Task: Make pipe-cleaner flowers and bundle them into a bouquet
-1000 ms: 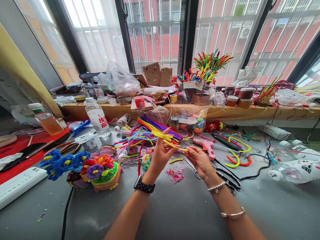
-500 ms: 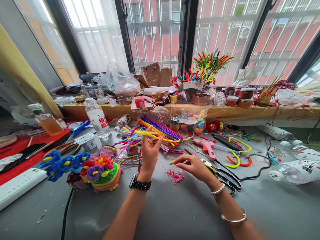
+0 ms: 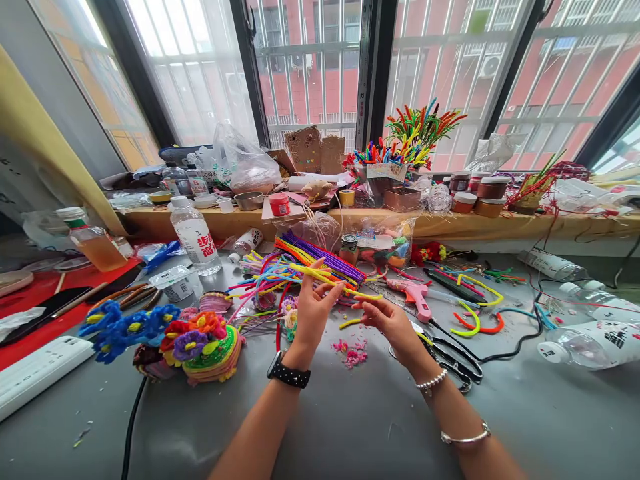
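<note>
My left hand (image 3: 314,312), with a black watch on the wrist, is raised over the grey table (image 3: 350,413) and pinches a yellow pipe cleaner (image 3: 334,284) between thumb and fingers. The pipe cleaner runs right and down to my right hand (image 3: 389,321), whose fingertips pinch its other end. A short yellow piece (image 3: 349,323) lies on the table between the hands. Behind them is a heap of coloured pipe cleaners (image 3: 305,263). Scissors (image 3: 450,357) lie just right of my right hand.
A pipe-cleaner flower basket (image 3: 203,347) and blue flowers (image 3: 125,323) stand at the left. A pink glue gun (image 3: 415,293), black cable (image 3: 510,333), water bottles (image 3: 196,235) and pink scraps (image 3: 353,353) lie around. The window ledge (image 3: 450,223) holds jars and pipe-cleaner bundles.
My right hand, resting low on the table half a second ago, has risen and taken the yellow pipe cleaner's right end. My left hand has shifted slightly right, still holding it.
</note>
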A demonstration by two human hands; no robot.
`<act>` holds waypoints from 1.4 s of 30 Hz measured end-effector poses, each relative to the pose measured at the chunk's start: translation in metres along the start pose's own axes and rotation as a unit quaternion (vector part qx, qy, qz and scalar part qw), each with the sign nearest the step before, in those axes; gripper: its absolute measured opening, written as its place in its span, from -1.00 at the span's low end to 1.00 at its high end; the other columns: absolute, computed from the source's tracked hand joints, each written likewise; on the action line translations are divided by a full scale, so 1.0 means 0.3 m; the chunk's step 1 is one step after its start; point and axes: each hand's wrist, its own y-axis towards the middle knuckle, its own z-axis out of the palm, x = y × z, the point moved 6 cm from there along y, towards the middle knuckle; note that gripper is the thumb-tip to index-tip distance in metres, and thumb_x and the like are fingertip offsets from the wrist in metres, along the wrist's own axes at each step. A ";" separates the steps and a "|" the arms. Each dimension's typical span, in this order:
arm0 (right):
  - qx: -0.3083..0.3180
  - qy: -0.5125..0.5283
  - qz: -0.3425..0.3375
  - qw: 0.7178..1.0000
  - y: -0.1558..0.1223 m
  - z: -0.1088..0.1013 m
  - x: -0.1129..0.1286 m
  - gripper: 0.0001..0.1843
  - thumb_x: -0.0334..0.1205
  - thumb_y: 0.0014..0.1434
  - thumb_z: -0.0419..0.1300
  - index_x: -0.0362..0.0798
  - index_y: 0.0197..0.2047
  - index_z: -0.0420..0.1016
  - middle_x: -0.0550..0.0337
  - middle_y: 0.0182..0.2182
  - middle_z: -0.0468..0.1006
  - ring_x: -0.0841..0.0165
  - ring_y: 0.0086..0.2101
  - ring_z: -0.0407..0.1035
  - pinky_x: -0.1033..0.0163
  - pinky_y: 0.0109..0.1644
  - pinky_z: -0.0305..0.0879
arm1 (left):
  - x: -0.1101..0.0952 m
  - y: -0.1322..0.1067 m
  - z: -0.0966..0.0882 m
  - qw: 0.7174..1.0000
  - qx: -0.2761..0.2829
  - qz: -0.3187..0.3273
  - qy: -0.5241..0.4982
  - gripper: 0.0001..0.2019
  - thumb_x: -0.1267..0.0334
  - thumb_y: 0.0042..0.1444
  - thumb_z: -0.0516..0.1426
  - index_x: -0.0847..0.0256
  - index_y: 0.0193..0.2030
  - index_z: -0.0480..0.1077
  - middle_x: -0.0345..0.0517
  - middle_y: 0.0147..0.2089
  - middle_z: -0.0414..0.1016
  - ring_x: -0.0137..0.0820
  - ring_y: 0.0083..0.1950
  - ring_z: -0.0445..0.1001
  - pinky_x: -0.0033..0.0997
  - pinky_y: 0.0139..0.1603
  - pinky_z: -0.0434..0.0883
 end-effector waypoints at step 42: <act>-0.112 0.248 0.020 0.962 0.032 -0.129 -0.002 -0.77 -0.23 -0.35 0.36 -0.06 -0.50 0.51 0.38 -0.65 0.38 0.64 -0.62 0.20 0.57 -0.57 0.25 | 0.047 0.002 -0.019 0.996 0.006 -0.058 0.069 -0.35 0.27 -0.15 0.17 0.14 0.12 0.01 -0.27 -0.50 0.36 -0.47 -0.49 0.42 -0.54 -0.53 0.39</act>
